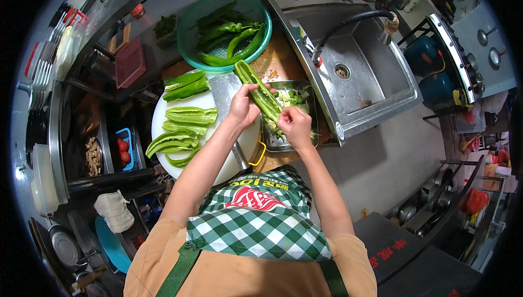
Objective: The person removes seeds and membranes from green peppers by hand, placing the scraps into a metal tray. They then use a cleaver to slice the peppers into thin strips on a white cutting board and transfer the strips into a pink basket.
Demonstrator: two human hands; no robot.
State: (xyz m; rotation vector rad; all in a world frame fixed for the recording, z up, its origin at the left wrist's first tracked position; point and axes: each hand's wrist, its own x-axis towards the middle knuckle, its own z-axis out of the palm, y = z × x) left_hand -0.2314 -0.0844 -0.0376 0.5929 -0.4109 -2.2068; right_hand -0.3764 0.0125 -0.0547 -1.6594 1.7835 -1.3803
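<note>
A long green pepper half (251,83), its pale inside facing up, lies slantwise across my left hand (243,106), whose fingers are wrapped round it. At its near end my right hand (296,127) is closed, thumb and fingers pinched on the pepper. Beneath is a metal tray (279,145) with pale seed cores and green stem bits. On the round white cutting board (226,170), left of my hands, several pepper pieces (190,116) lie in groups. A cleaver (223,91) rests on the board's right side, partly hidden by my left forearm.
Whole green peppers (233,38) fill a green colander (182,42) beyond the board. To the right stands a steel sink (362,68) with a black hose tap (348,20). A pink basket (129,65) and tomatoes in a blue basket (134,161) are at left.
</note>
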